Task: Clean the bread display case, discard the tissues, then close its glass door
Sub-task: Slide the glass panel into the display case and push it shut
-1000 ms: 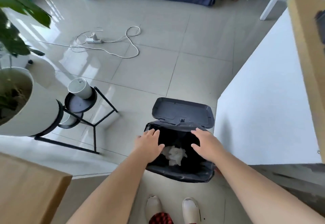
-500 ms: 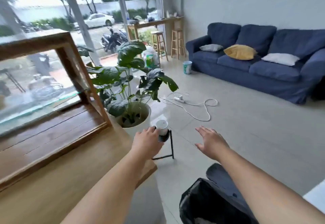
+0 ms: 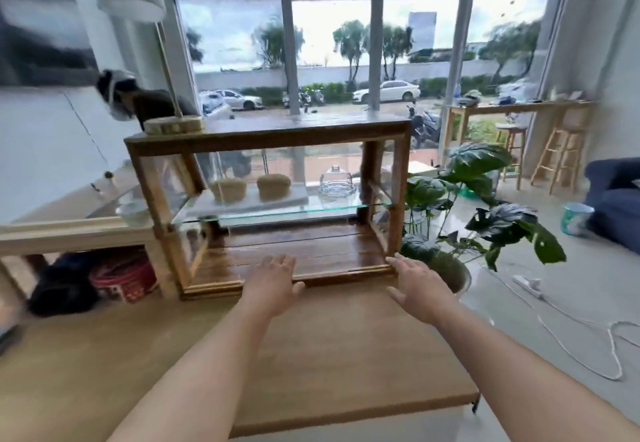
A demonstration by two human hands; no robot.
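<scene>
Over the wooden surface (image 3: 329, 355), both hands reach toward the bread display case (image 3: 266, 199), which stands at the far side of that surface in front of the large window (image 3: 346, 43). On the left, the left hand (image 3: 273, 285) is spread flat with fingers loosely extended, its fingertips at the case's near bottom rail near the middle; whether they touch the wood cannot be told. It holds nothing. To the right, the right hand (image 3: 420, 289) is likewise released and empty, palm turned inward, fingers extended toward the case's near right bottom corner, thumb sticking out to the left. The front of the case looks open, its dark wooden floor bare and glossy. On the glass shelf (image 3: 277, 211) inside sit two bread loaves (image 3: 249, 187) on a white board, with a glass dome (image 3: 336, 181) to their right. A wooden lamp base (image 3: 173, 125) rests on the case's top at the left. Just right of the case stands a leafy potted plant (image 3: 478, 199), and a white cable (image 3: 571, 337) lies on the floor beyond it.
</scene>
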